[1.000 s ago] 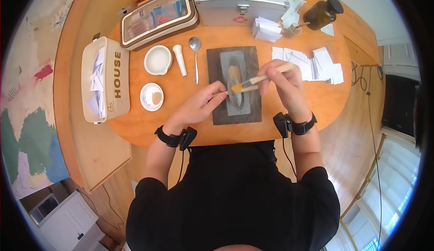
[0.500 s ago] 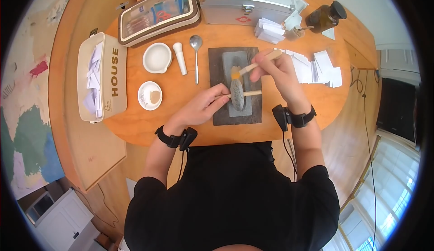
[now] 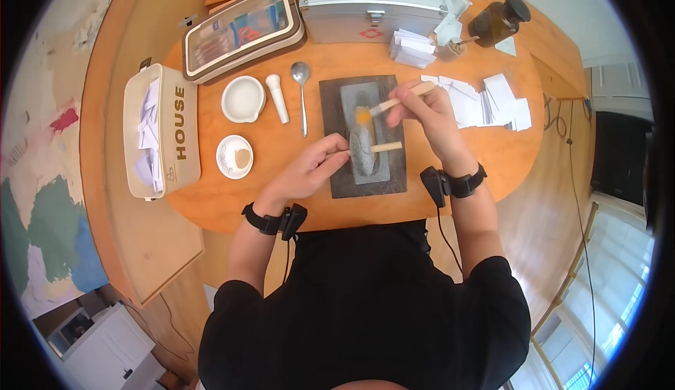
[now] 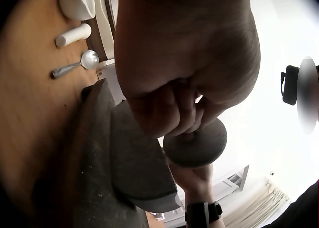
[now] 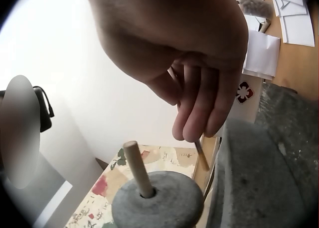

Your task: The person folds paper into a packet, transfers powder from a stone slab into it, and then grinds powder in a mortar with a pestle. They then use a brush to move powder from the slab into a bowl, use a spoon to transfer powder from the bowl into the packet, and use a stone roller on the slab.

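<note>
upright grey disc-shaped stone wheel (image 3: pixel 362 154) on pale round wooden rod (image 3: pixel 387 147) is over long grey stone trough (image 3: pixel 382 169), contact unclear; trough's on dark flat slab (image 3: pixel 333 102). left hand (image 3: pixel 315 167) grips rod's left end, prob. to steady wheel; right hand (image 3: pixel 430 114) pinches pale-handled brush (image 3: pixel 384 105) w/ yellow bristles, angled prob. so tip gets to trough past wheel. wheel: matte, mottled, rounded rim.

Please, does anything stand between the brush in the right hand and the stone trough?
Nothing visible blocks the brush in the right hand from the far part of the stone trough. Over its nearer part, the stone wheel is in the way; the left hand grips its wooden handle.
</note>
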`<state>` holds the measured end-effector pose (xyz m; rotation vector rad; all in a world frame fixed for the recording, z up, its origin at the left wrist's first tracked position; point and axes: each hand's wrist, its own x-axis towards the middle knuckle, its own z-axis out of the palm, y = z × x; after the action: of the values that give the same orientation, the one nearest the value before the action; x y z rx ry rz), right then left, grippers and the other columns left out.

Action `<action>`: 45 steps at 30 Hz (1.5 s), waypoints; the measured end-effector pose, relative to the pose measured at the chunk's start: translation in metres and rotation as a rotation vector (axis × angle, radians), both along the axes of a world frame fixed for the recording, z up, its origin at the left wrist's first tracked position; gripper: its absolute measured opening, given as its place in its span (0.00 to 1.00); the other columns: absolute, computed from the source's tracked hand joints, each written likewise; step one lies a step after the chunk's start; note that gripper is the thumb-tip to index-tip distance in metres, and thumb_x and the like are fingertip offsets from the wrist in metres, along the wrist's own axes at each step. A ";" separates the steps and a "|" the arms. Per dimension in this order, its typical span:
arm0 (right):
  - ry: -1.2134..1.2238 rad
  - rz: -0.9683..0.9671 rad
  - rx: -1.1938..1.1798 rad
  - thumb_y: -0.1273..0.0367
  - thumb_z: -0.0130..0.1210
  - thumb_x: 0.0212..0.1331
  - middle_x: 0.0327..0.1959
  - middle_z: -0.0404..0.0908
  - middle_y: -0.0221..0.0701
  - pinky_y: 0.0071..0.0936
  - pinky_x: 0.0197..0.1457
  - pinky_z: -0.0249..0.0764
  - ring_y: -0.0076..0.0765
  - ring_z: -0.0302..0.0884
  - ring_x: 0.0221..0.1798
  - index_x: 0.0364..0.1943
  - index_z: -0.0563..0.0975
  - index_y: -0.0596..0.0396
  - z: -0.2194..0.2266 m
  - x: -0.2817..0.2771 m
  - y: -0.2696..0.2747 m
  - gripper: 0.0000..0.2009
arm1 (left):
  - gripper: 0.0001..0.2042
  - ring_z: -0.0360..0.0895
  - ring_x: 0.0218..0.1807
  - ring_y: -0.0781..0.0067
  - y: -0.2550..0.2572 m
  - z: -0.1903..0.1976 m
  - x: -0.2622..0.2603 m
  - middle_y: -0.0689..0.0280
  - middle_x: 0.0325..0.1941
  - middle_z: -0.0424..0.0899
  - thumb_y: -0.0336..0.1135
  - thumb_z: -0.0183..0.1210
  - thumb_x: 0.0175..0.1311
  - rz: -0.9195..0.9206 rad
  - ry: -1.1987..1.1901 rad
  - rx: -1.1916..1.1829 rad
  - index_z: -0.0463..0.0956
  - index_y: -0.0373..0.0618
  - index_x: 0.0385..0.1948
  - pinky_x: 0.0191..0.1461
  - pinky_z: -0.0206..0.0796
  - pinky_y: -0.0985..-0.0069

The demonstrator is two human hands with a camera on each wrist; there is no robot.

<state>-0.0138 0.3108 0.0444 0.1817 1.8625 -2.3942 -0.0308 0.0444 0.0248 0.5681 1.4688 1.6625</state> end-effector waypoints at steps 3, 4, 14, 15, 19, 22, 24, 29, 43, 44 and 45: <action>0.045 -0.096 -0.048 0.66 0.50 0.71 0.26 0.82 0.34 0.22 0.39 0.76 0.26 0.81 0.30 0.41 0.79 0.62 -0.004 0.008 0.002 0.11 | 0.08 0.54 0.25 0.90 -0.005 -0.005 -0.003 0.80 0.27 0.61 0.38 0.48 0.76 -0.015 -0.198 0.122 0.69 0.44 0.42 0.27 0.46 0.86; 0.061 -0.133 -0.102 0.67 0.50 0.71 0.26 0.82 0.33 0.22 0.38 0.75 0.26 0.80 0.30 0.41 0.79 0.62 -0.005 0.013 0.003 0.11 | 0.08 0.53 0.23 0.90 -0.005 -0.007 -0.006 0.80 0.25 0.60 0.38 0.48 0.76 -0.018 -0.259 0.204 0.69 0.44 0.43 0.26 0.45 0.86; 0.175 -0.127 0.173 0.71 0.52 0.69 0.26 0.81 0.30 0.22 0.37 0.73 0.23 0.78 0.30 0.37 0.80 0.62 0.014 0.081 -0.005 0.09 | 0.11 0.49 0.17 0.90 0.012 -0.008 -0.013 0.79 0.20 0.54 0.38 0.47 0.75 0.189 -0.265 0.338 0.70 0.41 0.48 0.22 0.40 0.85; 0.180 -0.064 0.119 0.71 0.52 0.69 0.27 0.82 0.30 0.22 0.37 0.73 0.23 0.78 0.31 0.37 0.80 0.62 0.018 0.085 -0.007 0.08 | 0.11 0.49 0.17 0.89 0.011 -0.011 -0.012 0.79 0.20 0.55 0.38 0.47 0.75 0.185 -0.287 0.345 0.70 0.41 0.48 0.22 0.40 0.85; 0.228 0.023 0.054 0.71 0.52 0.69 0.28 0.82 0.30 0.21 0.37 0.73 0.21 0.78 0.31 0.38 0.80 0.61 0.019 0.082 -0.016 0.08 | 0.12 0.49 0.17 0.88 0.006 -0.019 -0.004 0.78 0.19 0.55 0.38 0.46 0.75 0.144 -0.374 0.350 0.70 0.40 0.49 0.22 0.40 0.84; 0.192 -0.036 0.076 0.70 0.51 0.70 0.28 0.81 0.29 0.21 0.38 0.72 0.21 0.77 0.32 0.38 0.79 0.62 0.010 0.072 -0.014 0.09 | 0.12 0.49 0.17 0.87 0.000 -0.022 -0.001 0.78 0.19 0.55 0.37 0.46 0.74 0.108 -0.416 0.342 0.70 0.39 0.50 0.22 0.40 0.83; 0.152 -0.028 0.042 0.70 0.50 0.70 0.28 0.80 0.28 0.20 0.39 0.72 0.20 0.77 0.33 0.38 0.79 0.62 0.007 0.069 -0.011 0.09 | 0.13 0.49 0.17 0.86 -0.004 -0.023 0.001 0.78 0.19 0.55 0.35 0.46 0.74 0.108 -0.441 0.325 0.70 0.38 0.52 0.22 0.41 0.83; 0.177 0.137 -0.060 0.69 0.49 0.71 0.28 0.79 0.27 0.20 0.39 0.71 0.20 0.76 0.32 0.39 0.78 0.61 0.005 0.067 -0.002 0.09 | 0.14 0.49 0.17 0.86 -0.007 -0.026 0.000 0.77 0.19 0.55 0.30 0.45 0.71 0.098 -0.532 0.315 0.69 0.38 0.54 0.23 0.42 0.83; 0.170 0.028 -0.028 0.68 0.49 0.72 0.34 0.80 0.29 0.23 0.45 0.72 0.22 0.76 0.38 0.44 0.78 0.61 -0.005 0.048 -0.004 0.10 | 0.12 0.50 0.18 0.87 -0.009 -0.035 -0.007 0.79 0.20 0.55 0.34 0.47 0.74 -0.011 -0.547 0.253 0.72 0.38 0.51 0.22 0.42 0.84; 0.131 0.071 0.003 0.68 0.49 0.72 0.34 0.80 0.29 0.23 0.45 0.72 0.22 0.76 0.38 0.45 0.78 0.61 -0.007 0.047 -0.001 0.10 | 0.12 0.50 0.18 0.87 -0.010 -0.037 -0.009 0.79 0.20 0.55 0.35 0.48 0.74 -0.020 -0.543 0.250 0.72 0.38 0.51 0.22 0.42 0.84; 0.148 0.049 -0.007 0.68 0.48 0.72 0.33 0.81 0.31 0.24 0.45 0.72 0.23 0.77 0.38 0.44 0.79 0.61 -0.009 0.045 0.000 0.11 | 0.12 0.50 0.18 0.87 -0.010 -0.038 -0.009 0.79 0.20 0.55 0.35 0.48 0.74 -0.024 -0.543 0.258 0.72 0.38 0.51 0.22 0.42 0.84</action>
<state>0.0308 0.3108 0.0357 -0.0423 1.8943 -2.4419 -0.0401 0.0340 -0.0130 0.2351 0.8611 1.8170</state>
